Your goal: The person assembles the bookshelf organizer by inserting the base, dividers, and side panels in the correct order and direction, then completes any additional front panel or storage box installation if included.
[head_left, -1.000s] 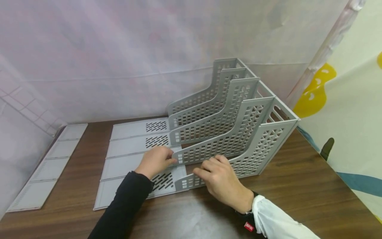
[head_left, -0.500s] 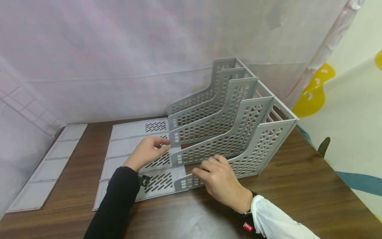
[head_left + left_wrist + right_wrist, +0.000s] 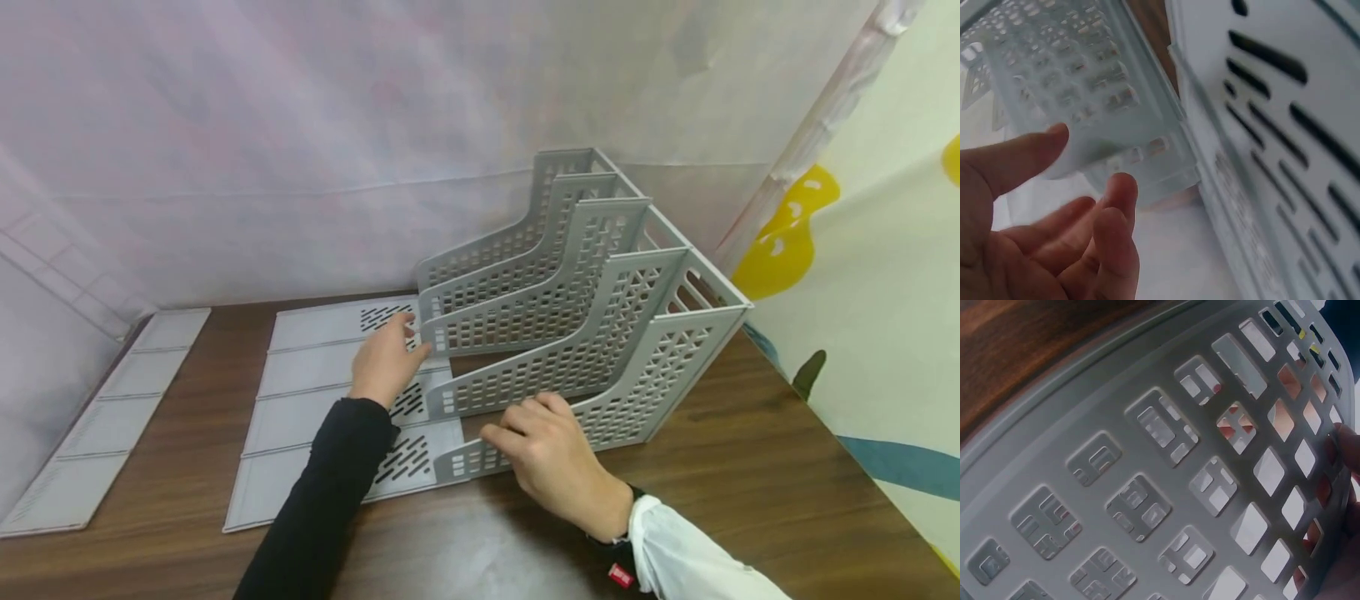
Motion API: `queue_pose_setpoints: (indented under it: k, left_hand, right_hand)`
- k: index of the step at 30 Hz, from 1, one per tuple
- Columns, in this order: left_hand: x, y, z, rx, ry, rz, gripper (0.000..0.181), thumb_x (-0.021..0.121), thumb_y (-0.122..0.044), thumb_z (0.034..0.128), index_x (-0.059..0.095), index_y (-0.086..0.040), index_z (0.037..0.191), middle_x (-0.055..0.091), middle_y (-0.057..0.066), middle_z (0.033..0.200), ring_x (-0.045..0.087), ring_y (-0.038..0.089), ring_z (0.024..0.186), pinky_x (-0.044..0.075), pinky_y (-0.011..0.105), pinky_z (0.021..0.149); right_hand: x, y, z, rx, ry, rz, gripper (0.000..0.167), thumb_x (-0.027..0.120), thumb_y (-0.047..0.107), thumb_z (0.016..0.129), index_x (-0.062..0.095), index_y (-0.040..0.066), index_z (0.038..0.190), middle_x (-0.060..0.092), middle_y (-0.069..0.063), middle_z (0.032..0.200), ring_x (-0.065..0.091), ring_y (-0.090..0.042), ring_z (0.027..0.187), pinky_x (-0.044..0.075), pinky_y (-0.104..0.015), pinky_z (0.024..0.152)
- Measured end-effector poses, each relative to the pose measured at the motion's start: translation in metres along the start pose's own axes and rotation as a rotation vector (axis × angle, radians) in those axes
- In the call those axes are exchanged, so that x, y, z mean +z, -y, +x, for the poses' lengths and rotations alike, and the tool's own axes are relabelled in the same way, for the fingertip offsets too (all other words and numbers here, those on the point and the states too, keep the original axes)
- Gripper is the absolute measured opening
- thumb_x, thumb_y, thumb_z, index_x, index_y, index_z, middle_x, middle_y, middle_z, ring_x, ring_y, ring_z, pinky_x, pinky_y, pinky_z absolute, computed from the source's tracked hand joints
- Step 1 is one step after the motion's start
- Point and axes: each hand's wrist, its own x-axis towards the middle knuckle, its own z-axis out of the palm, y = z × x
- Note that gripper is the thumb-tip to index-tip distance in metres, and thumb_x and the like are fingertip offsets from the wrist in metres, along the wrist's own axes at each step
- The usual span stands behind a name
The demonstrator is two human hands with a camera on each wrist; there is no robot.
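A grey perforated file rack (image 3: pixel 720 302) stands upright on the table with several sloping panels. My right hand (image 3: pixel 558 457) grips the top edge of its near side panel (image 3: pixel 651 358); in the right wrist view that panel (image 3: pixel 1100 506) fills the frame, with fingers (image 3: pixel 1350 447) curled at its right edge. My left hand (image 3: pixel 384 362) is by the front end of a middle divider, above the slotted base plates (image 3: pixel 300 371). In the left wrist view, thumb and fingers stand apart beside a divider's front end (image 3: pixel 1141 128); contact cannot be made out.
Flat grey strips (image 3: pixel 105 425) lie joined in a row at the table's left. Behind the rack hangs a pale cloth (image 3: pixel 337 125); a patterned curtain (image 3: pixel 885 333) hangs at the right. Brown wooden table top (image 3: pixel 480 542) shows in front.
My left hand has let go of the front end of the divider second from the near side and moved farther back, fingers spreading. My right hand keeps its grip on the near panel.
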Motion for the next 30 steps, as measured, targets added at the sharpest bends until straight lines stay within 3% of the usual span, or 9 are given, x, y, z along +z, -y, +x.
queue_pose_setpoints:
  k: [4,6,12,18,27,30]
  left_hand:
    - [0.004,-0.001,0.001,0.048,-0.020,0.056,0.021,0.061,-0.030,0.0929,0.069,-0.010,0.096,0.068,0.008,0.081,0.059,0.023,0.067,0.043,0.033,0.056]
    - [0.005,-0.001,0.000,0.078,-0.030,0.062,0.023,0.061,-0.028,0.0929,0.067,-0.011,0.080,0.060,0.005,0.067,0.050,0.019,0.057,0.034,0.029,0.051]
    - [0.006,0.000,-0.001,0.107,-0.062,0.065,0.024,0.062,-0.026,0.0924,0.063,-0.011,0.074,0.056,0.003,0.063,0.046,0.017,0.053,0.030,0.027,0.049]
    - [0.009,0.004,0.000,0.100,-0.049,0.065,0.027,0.061,-0.026,0.0928,0.058,-0.012,0.070,0.052,0.003,0.061,0.042,0.017,0.052,0.028,0.027,0.049]
    - [0.011,0.008,0.004,0.095,-0.027,0.093,0.040,0.061,-0.028,0.0929,0.039,-0.015,0.062,0.034,0.001,0.058,0.035,0.017,0.051,0.023,0.028,0.050]
    - [0.012,0.010,0.004,0.110,-0.036,0.092,0.031,0.061,-0.028,0.0930,0.051,-0.014,0.067,0.044,0.001,0.060,0.039,0.015,0.052,0.025,0.027,0.050]
  right_hand:
    - [-0.001,0.000,0.000,0.004,0.005,-0.001,0.019,0.063,0.010,0.078,0.074,0.020,0.089,0.061,0.009,0.071,0.054,-0.010,0.064,0.039,-0.029,0.075]
    - [-0.001,0.000,0.000,0.004,0.007,-0.004,0.019,0.064,0.010,0.078,0.074,0.020,0.090,0.061,0.009,0.072,0.054,-0.010,0.065,0.039,-0.029,0.075]
    - [-0.001,-0.001,0.000,0.002,0.012,-0.005,0.019,0.063,0.010,0.079,0.074,0.020,0.090,0.061,0.008,0.072,0.053,-0.010,0.064,0.038,-0.028,0.074]
    - [0.000,-0.001,-0.001,0.000,0.013,-0.004,0.019,0.062,0.010,0.079,0.074,0.020,0.090,0.061,0.009,0.071,0.053,-0.010,0.064,0.039,-0.029,0.075]
    - [-0.001,-0.001,-0.001,-0.001,0.012,-0.008,0.019,0.063,0.010,0.079,0.074,0.020,0.090,0.061,0.008,0.072,0.054,-0.010,0.066,0.039,-0.029,0.075]
    - [-0.001,-0.001,-0.002,-0.001,0.017,-0.011,0.019,0.064,0.010,0.078,0.074,0.020,0.091,0.061,0.008,0.073,0.054,-0.011,0.066,0.038,-0.029,0.075]
